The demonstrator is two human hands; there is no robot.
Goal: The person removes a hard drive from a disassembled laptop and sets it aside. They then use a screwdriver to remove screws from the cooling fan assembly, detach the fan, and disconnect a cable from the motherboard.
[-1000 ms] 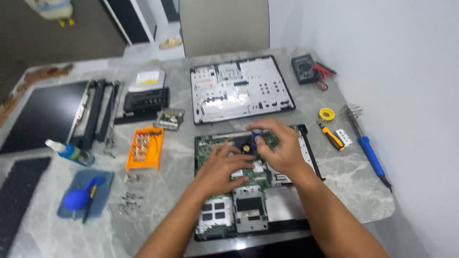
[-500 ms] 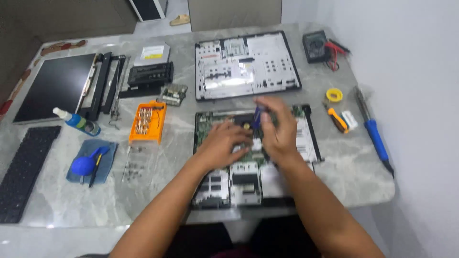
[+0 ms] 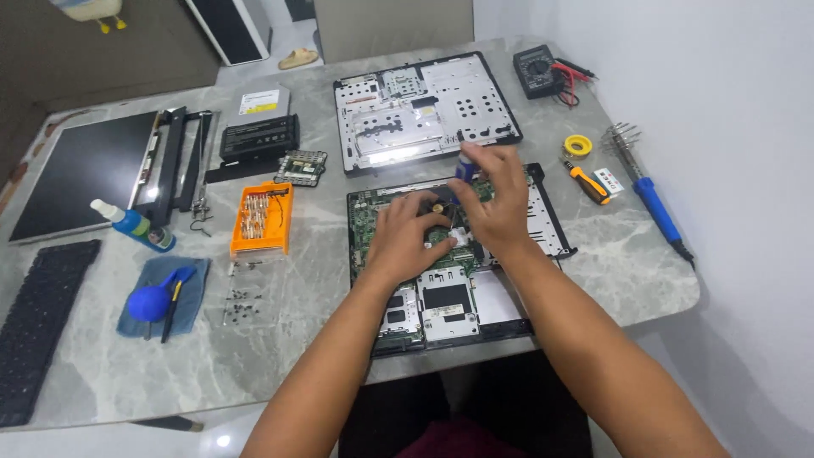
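Grey marbled stone forms the table (image 3: 280,339), on which a dismantled laptop is spread out. To the far left a detached screen panel (image 3: 80,170) is laid flat, with a black keyboard (image 3: 38,322) below it. At the top centre the removed silver inner cover (image 3: 424,110) is set down. Just below it lies the open laptop base (image 3: 458,305), its green circuit board exposed.

The left hand (image 3: 407,237) is rested on that board, fingers bent and pressed down beside a dark round fan. The right hand (image 3: 496,199) is raised over the board's upper part, and a small blue-handled screwdriver (image 3: 463,170) is pinched upright between thumb and fingertips.

An orange bit case (image 3: 261,219) is placed left of the base, with loose screws (image 3: 242,297) scattered below it, and a blue dust blower (image 3: 153,301) on a cloth nearby.

A slip of the driver tip could be expected to scratch the board or strip a screw head, since the tool is gripped only lightly at its top. Screws could also be lost, being left loose near the table's edge.
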